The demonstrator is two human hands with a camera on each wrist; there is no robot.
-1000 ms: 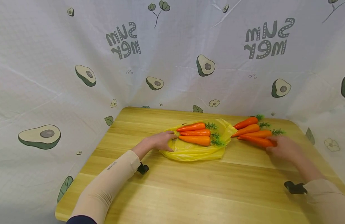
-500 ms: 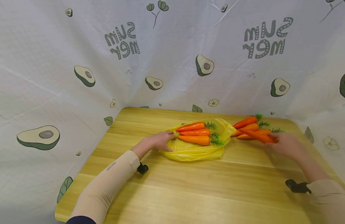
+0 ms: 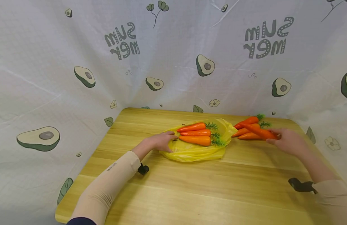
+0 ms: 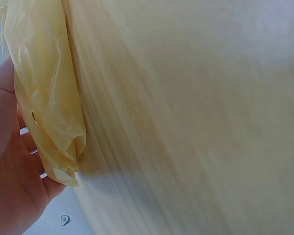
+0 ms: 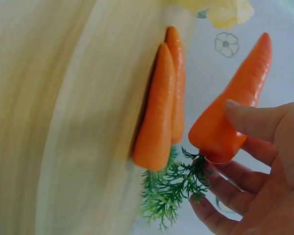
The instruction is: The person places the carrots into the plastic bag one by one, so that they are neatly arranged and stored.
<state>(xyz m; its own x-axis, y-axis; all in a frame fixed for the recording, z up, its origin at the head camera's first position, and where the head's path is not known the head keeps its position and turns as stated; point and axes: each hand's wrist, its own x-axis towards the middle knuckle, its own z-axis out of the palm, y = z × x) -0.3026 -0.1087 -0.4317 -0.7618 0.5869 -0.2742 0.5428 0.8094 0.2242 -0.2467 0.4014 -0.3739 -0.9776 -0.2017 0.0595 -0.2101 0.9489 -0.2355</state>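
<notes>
One carrot (image 3: 259,131) hangs above three loose carrots (image 3: 248,136), right side of table (image 3: 190,187) | long axis runs right to left, tip toward bag (image 3: 201,154) | right hand (image 3: 289,142), nearer, pinches its thick end | left hand (image 3: 160,141) pinches the bag's left edge, thumb opposing fingers

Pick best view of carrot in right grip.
Right wrist: held carrot shows large, tip to thick end, partly covered by right grip. Head shows it smaller, thick end partly hidden; left wrist, nothing identifiable as it.
</notes>
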